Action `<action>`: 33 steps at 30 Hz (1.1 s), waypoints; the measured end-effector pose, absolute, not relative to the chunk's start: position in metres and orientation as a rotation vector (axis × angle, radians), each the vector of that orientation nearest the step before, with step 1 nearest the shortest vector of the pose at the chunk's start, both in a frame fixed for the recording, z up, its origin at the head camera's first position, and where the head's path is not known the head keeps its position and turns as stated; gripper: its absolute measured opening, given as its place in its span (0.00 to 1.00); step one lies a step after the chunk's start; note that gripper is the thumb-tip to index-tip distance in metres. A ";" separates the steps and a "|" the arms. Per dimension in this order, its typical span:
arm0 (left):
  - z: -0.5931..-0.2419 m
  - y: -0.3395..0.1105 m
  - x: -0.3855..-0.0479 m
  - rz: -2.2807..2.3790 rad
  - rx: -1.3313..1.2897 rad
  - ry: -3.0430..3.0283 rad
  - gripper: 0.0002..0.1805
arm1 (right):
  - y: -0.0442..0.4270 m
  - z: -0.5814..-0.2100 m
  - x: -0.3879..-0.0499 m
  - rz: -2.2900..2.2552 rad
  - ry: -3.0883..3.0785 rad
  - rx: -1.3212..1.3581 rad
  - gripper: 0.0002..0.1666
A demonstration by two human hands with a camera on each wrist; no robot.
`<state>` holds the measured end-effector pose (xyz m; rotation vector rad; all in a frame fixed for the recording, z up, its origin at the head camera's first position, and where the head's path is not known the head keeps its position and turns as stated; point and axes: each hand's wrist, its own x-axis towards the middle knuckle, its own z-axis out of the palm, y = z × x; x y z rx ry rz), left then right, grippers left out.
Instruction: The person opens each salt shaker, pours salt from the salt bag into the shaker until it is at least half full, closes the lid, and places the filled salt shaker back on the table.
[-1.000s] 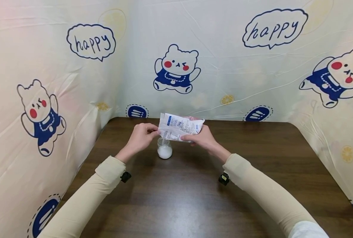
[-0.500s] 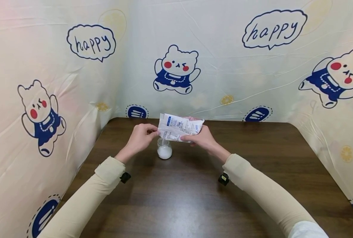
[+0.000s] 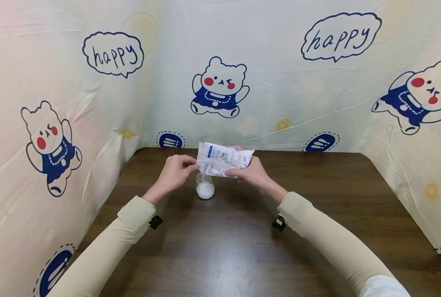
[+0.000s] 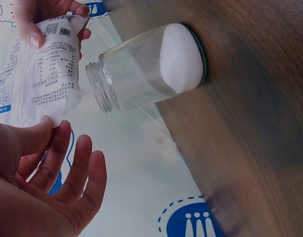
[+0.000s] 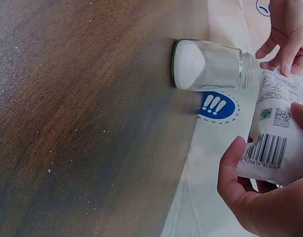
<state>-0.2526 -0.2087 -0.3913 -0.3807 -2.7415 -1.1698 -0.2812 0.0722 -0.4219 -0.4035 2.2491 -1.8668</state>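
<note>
A white printed packet (image 3: 224,160) is tilted over a glass jar (image 3: 205,187) standing on the table, its lower left corner by the jar's mouth. The left hand (image 3: 175,171) pinches that corner between thumb and forefinger, the other fingers loosely spread in the left wrist view. At the packet's other end, the right hand (image 3: 255,172) grips it with the thumb in front and fingers behind. White powder (image 4: 181,59) lies heaped at the bottom of the jar (image 5: 210,65). Whether powder is falling cannot be told.
The brown wooden table (image 3: 220,247) carries scattered white grains, visible in the right wrist view. Printed cloth (image 3: 280,82) with bears and "happy" bubbles hangs at the back and both sides. Small black devices are strapped at both wrists.
</note>
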 end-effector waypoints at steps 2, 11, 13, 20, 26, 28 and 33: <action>-0.392 -0.209 -0.252 -1.170 -0.382 -2.741 0.06 | 0.072 -0.424 -0.282 -1.871 2.247 -0.403 0.31; -0.393 -0.208 -0.251 -1.161 -0.408 -2.718 0.05 | 0.073 -0.426 -0.283 -1.879 2.250 -0.408 0.30; -0.394 -0.208 -0.252 -1.161 -0.406 -2.720 0.05 | 0.073 -0.427 -0.283 -1.873 2.252 -0.404 0.29; -0.397 -0.209 -0.252 -1.164 -0.403 -2.714 0.05 | 0.073 -0.426 -0.282 -1.870 2.249 -0.406 0.31; -0.395 -0.210 -0.252 -1.173 -0.413 -2.707 0.05 | 0.072 -0.425 -0.283 -1.871 2.249 -0.402 0.30; -0.395 -0.210 -0.252 -1.174 -0.415 -2.707 0.05 | 0.072 -0.425 -0.283 -1.872 2.252 -0.400 0.31; -0.395 -0.210 -0.253 -1.175 -0.407 -2.709 0.05 | 0.071 -0.425 -0.284 -1.871 2.261 -0.414 0.33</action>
